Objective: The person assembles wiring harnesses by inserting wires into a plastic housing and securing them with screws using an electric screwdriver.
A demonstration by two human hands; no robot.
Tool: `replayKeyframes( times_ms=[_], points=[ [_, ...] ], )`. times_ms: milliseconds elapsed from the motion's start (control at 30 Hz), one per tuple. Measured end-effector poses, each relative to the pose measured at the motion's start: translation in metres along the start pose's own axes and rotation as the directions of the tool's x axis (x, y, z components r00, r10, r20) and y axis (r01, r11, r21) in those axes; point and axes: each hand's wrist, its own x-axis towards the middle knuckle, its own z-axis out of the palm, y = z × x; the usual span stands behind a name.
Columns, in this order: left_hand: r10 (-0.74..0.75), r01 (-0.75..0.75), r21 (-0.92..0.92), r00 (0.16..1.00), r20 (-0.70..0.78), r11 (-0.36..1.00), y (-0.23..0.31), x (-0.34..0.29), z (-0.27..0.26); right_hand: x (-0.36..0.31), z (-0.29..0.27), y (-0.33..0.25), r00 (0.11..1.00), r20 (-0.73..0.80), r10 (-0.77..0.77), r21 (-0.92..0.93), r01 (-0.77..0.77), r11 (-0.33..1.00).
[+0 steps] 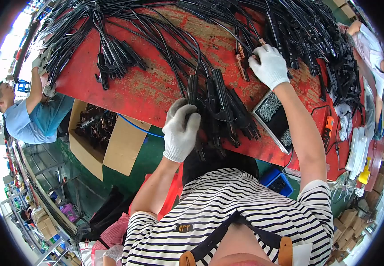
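My left hand (181, 129), in a white knitted glove, has its fingers curled around the lower end of a black plastic clamp handle (192, 88) with a cable at its top. Just right of it lies a bunch of black clamps (222, 104) at the table's near edge. My right hand (269, 67), also gloved, is closed by a copper piece (262, 41) at a cable's end; the fingers partly hide their grip. Copper jaws (241, 66) lie left of that hand. Below my right wrist sits a metal tray (259, 116) of small silvery parts.
Black cables (165, 37) and clamp piles (116, 57) cover much of the red table (125, 99). An orange-handled tool (328, 132) lies at the right. A cardboard box (125, 144) of copper parts stands below the left edge. Co-workers are at left (32, 111) and far right (371, 53).
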Motion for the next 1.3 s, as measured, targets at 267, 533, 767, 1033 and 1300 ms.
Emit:
replayKeyframes(
  times_ms=[267,533,767,1033,1300],
  points=[
    [-0.061,0.059,-0.045,0.996,-0.057,0.997,0.014,0.081,-0.015,0.02,-0.088,-0.053,0.878,0.47,0.093,0.835,-0.477,0.273],
    [-0.471,0.444,-0.576,0.875,0.112,0.686,-0.021,0.261,0.018,0.001,-0.14,-0.096,0.85,0.526,-0.011,0.85,-0.525,0.037],
    [-0.574,0.483,-0.818,0.782,0.242,0.312,-0.053,0.32,0.025,-0.029,-0.137,-0.154,0.822,0.569,0.024,0.805,-0.55,-0.223],
    [-0.393,0.513,-0.857,0.799,0.456,0.047,0.013,0.226,0.004,-0.069,-0.102,-0.143,0.656,0.745,-0.121,0.377,-0.563,-0.735],
    [-0.308,0.622,-0.781,0.755,0.578,0.06,0.021,0.15,0.001,-0.073,-0.106,-0.179,0.764,0.625,0.157,0.68,-0.436,-0.589]
  ],
)
